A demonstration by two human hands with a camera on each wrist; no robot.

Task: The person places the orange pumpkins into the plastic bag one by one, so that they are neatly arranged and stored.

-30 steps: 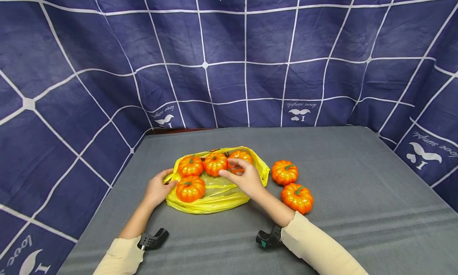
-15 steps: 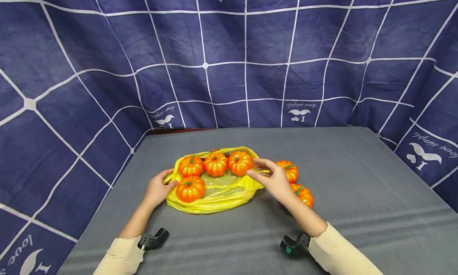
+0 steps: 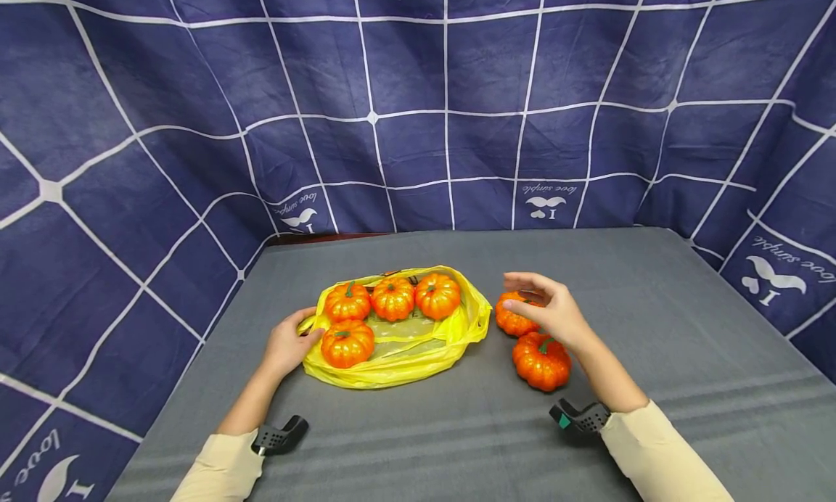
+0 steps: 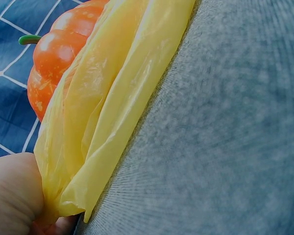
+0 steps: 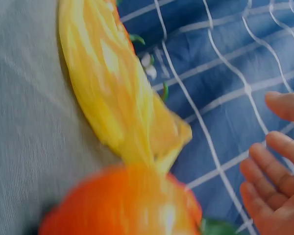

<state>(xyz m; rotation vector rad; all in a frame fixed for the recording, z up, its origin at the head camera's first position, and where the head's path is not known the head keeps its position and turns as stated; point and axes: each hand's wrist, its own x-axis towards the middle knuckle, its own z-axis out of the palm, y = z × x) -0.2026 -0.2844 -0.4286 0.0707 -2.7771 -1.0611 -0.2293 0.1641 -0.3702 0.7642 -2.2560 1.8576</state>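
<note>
Four pumpkins in yellow bag, left hand pinching its edge; right hand, wide, near two more pumpkins.

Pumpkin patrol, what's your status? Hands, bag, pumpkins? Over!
Left hand holds yellow bag. Four pumpkins inside. Right hand empty, partly hiding one of two loose pumpkins.
</note>
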